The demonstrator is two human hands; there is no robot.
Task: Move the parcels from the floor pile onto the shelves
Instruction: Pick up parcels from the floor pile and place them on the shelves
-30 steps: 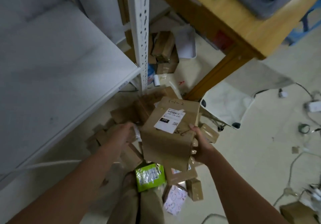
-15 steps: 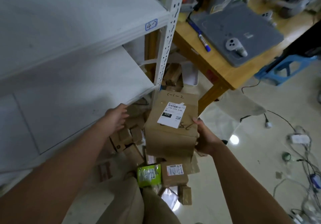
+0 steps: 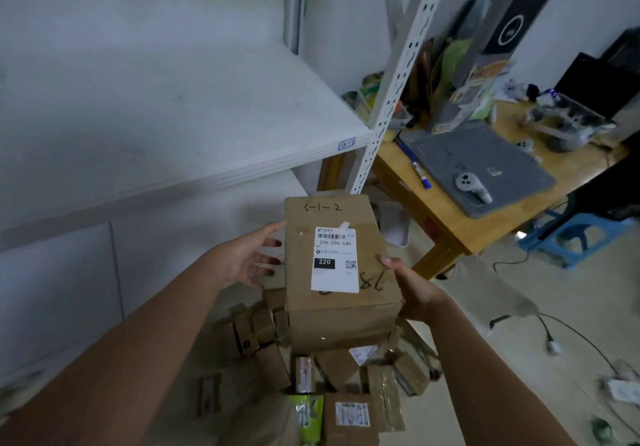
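1. Raised since half a second ago, the parcel (image 3: 341,272) now hangs level with the front edge of the lower shelf (image 3: 207,210). The left grip (image 3: 249,262) has closed in from well apart to the parcel's left side.
2. Right grip (image 3: 412,289): clamped on the parcel's near right corner, thumb on the top face, fingers hidden beneath.
3. Left grip: fingers apart and straight. The forefinger tip touches the parcel's upper left edge. Contact by the other fingers cannot be confirmed.
4. Parcel: a brown carton held in the air, its top face bearing a white label marked "220" and handwriting along the far edge.
5. Floor pile (image 3: 332,376): small cartons directly below the parcel, with a green packet (image 3: 306,411) at the near edge.
6. Upper shelf (image 3: 207,127): a small tag (image 3: 346,144) sits at its front right corner, beside the perforated post (image 3: 391,99).
7. Bench (image 3: 460,227): stands right of the post and carries a grey mat (image 3: 502,158). A white controller (image 3: 471,186) lies on the mat, and a blue marker (image 3: 420,172) lies near the bench's left edge.
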